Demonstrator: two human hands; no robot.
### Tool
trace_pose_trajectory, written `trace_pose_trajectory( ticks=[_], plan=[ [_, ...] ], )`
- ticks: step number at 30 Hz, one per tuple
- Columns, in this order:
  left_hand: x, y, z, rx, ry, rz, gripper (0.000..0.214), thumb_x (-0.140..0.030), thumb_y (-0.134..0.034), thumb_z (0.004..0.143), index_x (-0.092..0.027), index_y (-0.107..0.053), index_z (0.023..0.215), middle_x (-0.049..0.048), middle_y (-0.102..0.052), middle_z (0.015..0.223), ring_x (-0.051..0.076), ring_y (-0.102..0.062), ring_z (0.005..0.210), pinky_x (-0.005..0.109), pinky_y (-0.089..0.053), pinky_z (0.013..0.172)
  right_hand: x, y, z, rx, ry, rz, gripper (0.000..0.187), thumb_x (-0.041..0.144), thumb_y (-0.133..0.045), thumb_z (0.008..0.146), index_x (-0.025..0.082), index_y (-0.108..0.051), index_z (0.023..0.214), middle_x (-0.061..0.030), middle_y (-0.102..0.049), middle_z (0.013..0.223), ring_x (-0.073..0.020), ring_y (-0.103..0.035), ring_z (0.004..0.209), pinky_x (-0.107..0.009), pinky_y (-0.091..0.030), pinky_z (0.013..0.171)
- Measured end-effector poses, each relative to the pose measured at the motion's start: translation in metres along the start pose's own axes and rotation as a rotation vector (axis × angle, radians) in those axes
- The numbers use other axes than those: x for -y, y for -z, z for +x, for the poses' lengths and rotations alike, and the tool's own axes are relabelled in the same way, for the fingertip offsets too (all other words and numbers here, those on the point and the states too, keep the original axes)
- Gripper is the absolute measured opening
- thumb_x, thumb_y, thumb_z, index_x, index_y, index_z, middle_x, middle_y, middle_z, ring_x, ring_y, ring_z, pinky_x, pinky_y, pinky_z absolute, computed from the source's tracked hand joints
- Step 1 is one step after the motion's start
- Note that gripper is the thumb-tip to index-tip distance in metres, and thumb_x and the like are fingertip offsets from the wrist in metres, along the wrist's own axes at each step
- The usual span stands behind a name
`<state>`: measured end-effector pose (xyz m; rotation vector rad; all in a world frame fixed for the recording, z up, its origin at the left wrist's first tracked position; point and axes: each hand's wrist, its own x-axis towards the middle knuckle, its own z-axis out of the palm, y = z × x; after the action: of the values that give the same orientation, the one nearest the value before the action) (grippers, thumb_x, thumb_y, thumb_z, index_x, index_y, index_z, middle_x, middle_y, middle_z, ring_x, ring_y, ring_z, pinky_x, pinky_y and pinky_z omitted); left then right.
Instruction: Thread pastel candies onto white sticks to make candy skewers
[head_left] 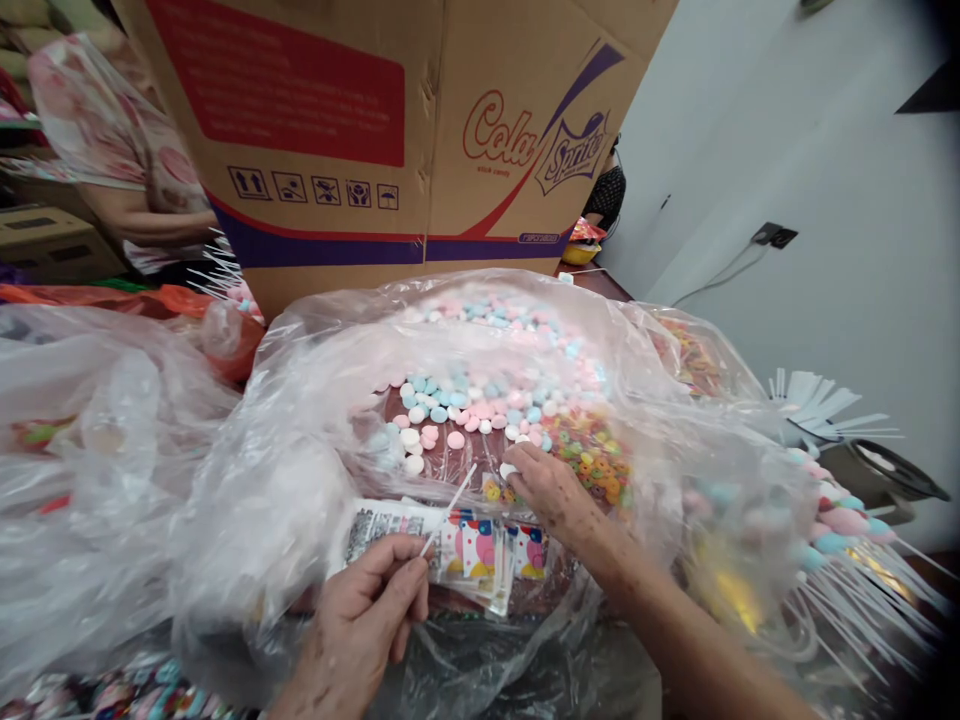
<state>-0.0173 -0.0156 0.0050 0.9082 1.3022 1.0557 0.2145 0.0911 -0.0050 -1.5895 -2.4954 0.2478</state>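
My left hand (367, 610) pinches a thin white stick (454, 503) between thumb and forefinger, its bare end slanting up to the right. Beyond it, my right hand (553, 492) has its fingertips closed on a white oval candy (508, 470). Pink, blue and white oval candies (480, 385) lie heaped inside a clear plastic bag (292, 470). Small ring-shaped candies (596, 460) in yellow, green and orange form a pile just right of my right hand. Printed wrappers (480, 545) with colourful dots lie stacked between my hands.
A large cardboard box (322, 110) stands behind the candies. Bunches of candies on white sticks (847, 530) lie at the right, near a dark container (885, 465). Plastic bags (97, 420) cover the left side. Another person (120, 150) sits at the far left.
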Motion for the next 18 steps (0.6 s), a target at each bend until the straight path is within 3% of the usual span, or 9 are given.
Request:
trace_pose_trajectory(
  ticks=[8, 18],
  plan=[
    [-0.001, 0.001, -0.001, -0.002, -0.003, 0.008, 0.026, -0.045, -0.070, 0.080, -0.019, -0.068, 0.079, -0.0061, -0.058, 0.053, 0.005, -0.041, 0.033, 0.015, -0.027, 0.035, 0.002, -0.004, 0.008, -0.033, -0.110, -0.020, 0.013, 0.010, -0.048, 0.091, 0.020, -0.055, 0.086, -0.0042, -0.061, 0.089, -0.0161, -0.053, 0.077, -0.025, -0.037, 0.067],
    [0.003, 0.002, 0.001, 0.023, -0.008, 0.002, 0.028, -0.046, -0.071, 0.079, -0.018, -0.069, 0.081, -0.0053, -0.058, 0.053, 0.005, -0.041, 0.033, 0.016, -0.028, 0.035, 0.011, 0.009, 0.006, 0.021, -0.098, -0.041, 0.011, 0.009, -0.052, 0.087, 0.018, -0.058, 0.088, -0.0065, -0.064, 0.091, -0.0174, -0.055, 0.079, -0.026, -0.036, 0.068]
  ],
)
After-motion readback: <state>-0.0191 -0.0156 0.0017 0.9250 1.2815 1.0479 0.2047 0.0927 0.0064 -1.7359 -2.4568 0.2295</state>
